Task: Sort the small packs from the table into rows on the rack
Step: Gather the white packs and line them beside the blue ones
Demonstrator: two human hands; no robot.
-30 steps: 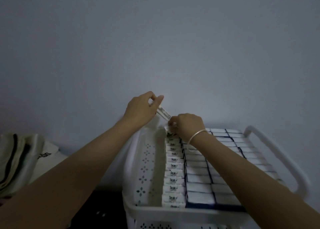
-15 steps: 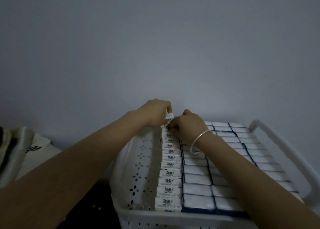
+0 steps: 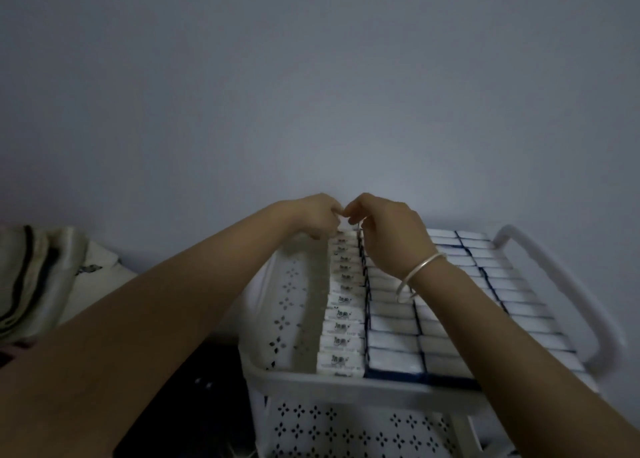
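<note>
A white perforated rack (image 3: 346, 386) holds rows of small white packs. The leftmost row of packs (image 3: 341, 322) shows dark print; rows with blue edges (image 3: 394, 336) fill the right. At the far end of the leftmost row, my left hand (image 3: 311, 217) and my right hand (image 3: 388, 239) meet with curled fingers over a small pack (image 3: 344, 228). Both pinch it at the row's back end; most of the pack is hidden by the fingers. A silver bangle sits on my right wrist.
The rack's white handle (image 3: 568, 291) arches at the right. An empty strip of the rack's floor (image 3: 291, 301) lies left of the printed row. Striped cloth (image 3: 34, 277) lies at the left, against a plain wall.
My left hand came down from above the rack with the pack to the row's far end. My right hand shifted up to meet it there.
</note>
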